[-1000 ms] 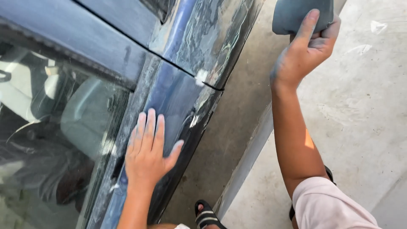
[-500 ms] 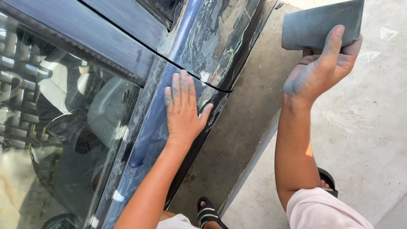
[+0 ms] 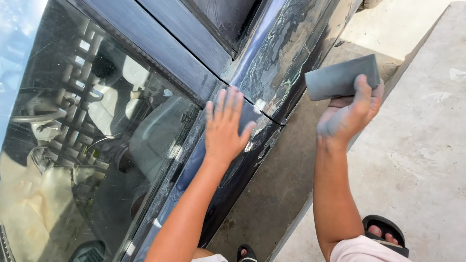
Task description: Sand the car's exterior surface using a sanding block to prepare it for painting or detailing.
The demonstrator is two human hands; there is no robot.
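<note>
My left hand (image 3: 224, 127) lies flat, fingers spread, on the dark blue car door panel (image 3: 286, 63), close to the seam between two doors. The paint there is dull, scuffed and streaked with pale patches. My right hand (image 3: 347, 116) is raised beside the car and grips a grey rectangular sanding block (image 3: 340, 77), held clear of the panel; its fingers are dusted grey.
The car window (image 3: 87, 145) fills the left, with seats and a steering wheel visible through the glass. A concrete floor (image 3: 417, 160) with a raised kerb runs along the right. My feet in black sandals (image 3: 386, 233) stand at the bottom.
My left hand slid up along the door toward the seam. My right hand came down and toward the car with the sanding block.
</note>
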